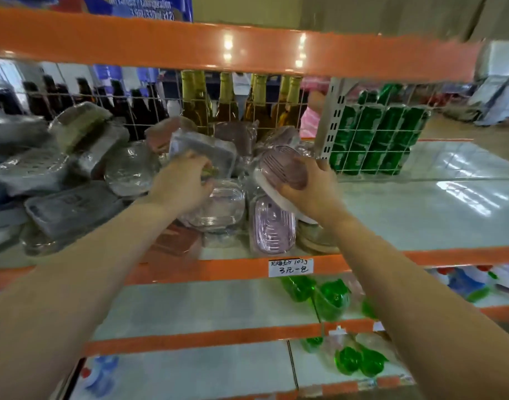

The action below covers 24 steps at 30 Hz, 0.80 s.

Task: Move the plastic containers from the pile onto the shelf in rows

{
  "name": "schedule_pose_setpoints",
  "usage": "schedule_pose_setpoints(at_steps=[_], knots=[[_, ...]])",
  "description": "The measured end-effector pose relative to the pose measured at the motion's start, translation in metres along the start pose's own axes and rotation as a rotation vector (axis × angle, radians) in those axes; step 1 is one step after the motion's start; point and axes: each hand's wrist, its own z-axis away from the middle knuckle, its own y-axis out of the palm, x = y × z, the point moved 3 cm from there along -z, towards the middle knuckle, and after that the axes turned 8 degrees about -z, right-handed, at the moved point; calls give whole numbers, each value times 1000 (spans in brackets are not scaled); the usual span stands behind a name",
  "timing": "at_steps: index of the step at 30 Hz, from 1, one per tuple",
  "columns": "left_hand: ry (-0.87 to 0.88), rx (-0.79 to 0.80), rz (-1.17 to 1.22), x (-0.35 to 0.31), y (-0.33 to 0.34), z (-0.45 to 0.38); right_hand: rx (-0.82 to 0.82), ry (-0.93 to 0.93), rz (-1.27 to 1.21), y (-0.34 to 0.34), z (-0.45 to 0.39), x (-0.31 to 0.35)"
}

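A pile of wrapped plastic containers point(74, 174), grey, clear and pink, covers the left half of the shelf point(420, 215). My right hand point(308, 186) grips a purple oval container point(282, 168) with a white base, tilted above the pile's right edge. My left hand point(184, 183) reaches into the pile's middle, its fingers curled on a grey wrapped container point(201, 148); motion blur hides the exact grip. A purple rectangular container point(272, 226) stands near the shelf's front edge under my right hand, and a clear one point(218, 206) lies beside it.
A wire grid backs the shelf, with bottles point(227, 102) behind it. A green can pack point(374, 140) stands at the back right. An orange beam point(218, 47) runs overhead. A price label point(290, 267) hangs on the front beam. Green items point(331, 298) lie on lower shelves.
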Motion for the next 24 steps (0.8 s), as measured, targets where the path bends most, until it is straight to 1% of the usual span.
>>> schedule_pose_setpoints(at_steps=[2,5,7,9,12,17,24], knots=[[25,19,-51,2,1,-4,9,-16,-19,7,-9,0],[128,30,-113,4,9,-12,21,-24,-33,17,-22,0],[149,44,-195,6,17,-18,20,-40,-42,24,-29,-1],[128,75,-260,7,26,-25,39,-34,-17,30,-36,-1],[99,91,-297,9,34,-35,47,-39,-2,37,-44,-1],[57,116,-223,6,38,-42,69,-56,-22,50,-54,-1],[42,107,-232,4,38,-45,66,-95,14,58,-57,1]])
